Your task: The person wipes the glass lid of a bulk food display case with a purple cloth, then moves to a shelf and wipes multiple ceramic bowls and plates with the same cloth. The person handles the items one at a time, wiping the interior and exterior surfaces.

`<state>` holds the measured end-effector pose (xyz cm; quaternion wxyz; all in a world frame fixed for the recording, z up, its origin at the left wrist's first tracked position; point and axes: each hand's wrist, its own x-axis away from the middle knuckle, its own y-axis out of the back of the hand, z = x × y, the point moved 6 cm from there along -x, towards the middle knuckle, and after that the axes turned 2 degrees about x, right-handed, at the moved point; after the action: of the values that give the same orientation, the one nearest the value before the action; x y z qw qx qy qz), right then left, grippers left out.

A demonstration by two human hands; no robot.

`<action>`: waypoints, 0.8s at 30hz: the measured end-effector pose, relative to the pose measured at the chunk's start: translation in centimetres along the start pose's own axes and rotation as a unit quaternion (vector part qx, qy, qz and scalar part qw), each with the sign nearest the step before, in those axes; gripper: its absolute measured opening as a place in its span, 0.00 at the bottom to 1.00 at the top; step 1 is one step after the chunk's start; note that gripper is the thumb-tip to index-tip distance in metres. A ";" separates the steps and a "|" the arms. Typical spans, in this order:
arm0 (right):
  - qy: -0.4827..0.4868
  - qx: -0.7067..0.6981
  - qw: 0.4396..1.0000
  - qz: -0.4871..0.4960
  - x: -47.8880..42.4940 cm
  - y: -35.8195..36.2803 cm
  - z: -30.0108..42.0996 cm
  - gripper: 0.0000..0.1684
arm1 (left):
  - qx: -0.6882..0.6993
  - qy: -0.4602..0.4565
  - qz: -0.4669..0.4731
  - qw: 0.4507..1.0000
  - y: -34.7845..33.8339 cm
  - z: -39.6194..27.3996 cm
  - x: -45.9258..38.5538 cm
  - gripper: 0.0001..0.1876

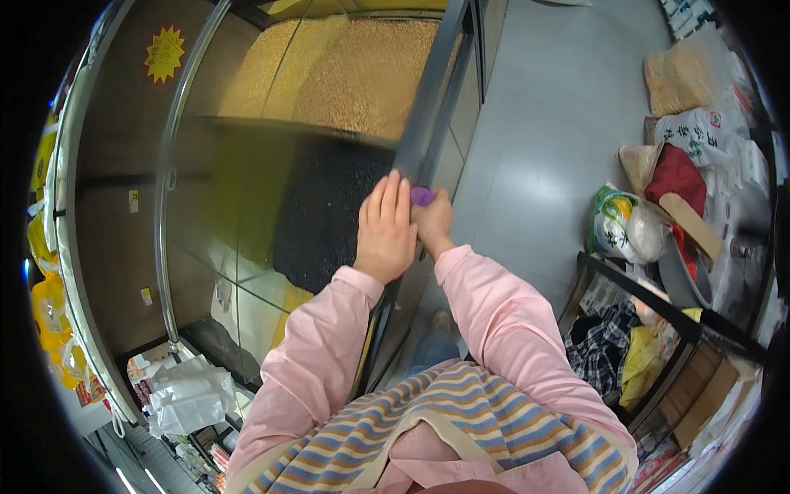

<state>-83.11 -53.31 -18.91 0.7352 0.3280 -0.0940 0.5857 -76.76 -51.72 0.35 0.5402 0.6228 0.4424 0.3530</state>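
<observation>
My left hand (pixel 387 225) lies flat with its fingers stretched along the dark metal rim (pixel 426 105) of a grain display case. It holds nothing that I can see. Right beside it, on the aisle side of the rim, my right hand (pixel 436 216) is closed around a purple item (pixel 423 196), possibly a cloth; most of it is hidden by the fingers. Under my left hand, the case has a compartment of black grain (pixel 321 204). Farther off, behind a glass divider, is light brown grain (pixel 370 68).
To the left rises a brown panel (pixel 123 123) with a metal rail (pixel 170 167). Clear plastic bags (pixel 191 395) hang at lower left. Right of the grey tiled floor (pixel 531 123) stand packed bags (pixel 679 68), a red cloth (pixel 676 179) and a black-framed rack (pixel 642 296).
</observation>
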 end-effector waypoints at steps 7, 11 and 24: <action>0.008 0.008 1.000 0.013 -5.2 1.5 3.1 0.19 | 0.006 0.014 0.028 0.999 -1.0 0.7 -0.6 0.40; 0.061 0.032 0.998 -0.011 -9.9 4.5 9.0 0.15 | 0.015 0.008 0.012 1.000 -1.0 0.9 -0.5 0.39; 0.208 0.170 0.959 0.089 8.1 -2.6 -3.1 0.12 | -0.021 0.013 -0.025 0.999 -1.3 0.8 0.1 0.39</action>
<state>-79.09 -45.31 -18.00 0.6164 0.3095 0.1333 0.7117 -76.20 -51.86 -1.09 0.5557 0.5954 0.4573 0.3572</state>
